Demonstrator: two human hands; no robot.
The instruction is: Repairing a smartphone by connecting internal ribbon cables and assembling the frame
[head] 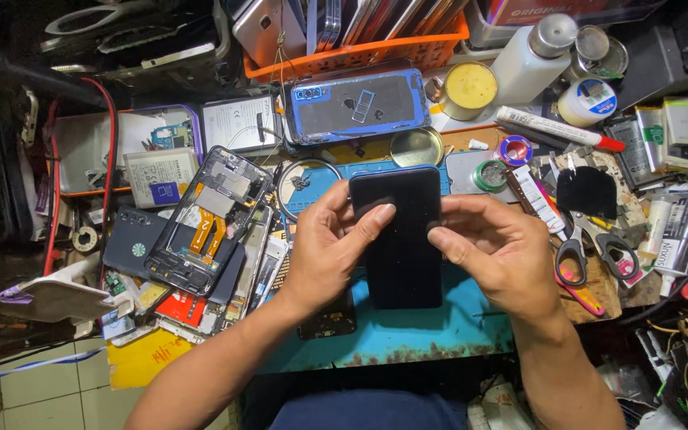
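Already whole-looking, the black phone [396,239] sits gripped between the left hand [324,247] and right hand [499,251], thumbs pressing its face. Beside it an opened frame [209,219] and scissors [583,255] lie untouched.

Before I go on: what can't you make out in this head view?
- Black phone: side edges hidden by left hand and right hand; underside faces away.
- Opened phone frame: small parts too fine to identify.
- Orange basket: contents cut off by the top edge.
- Scissors: tips buried in clutter.
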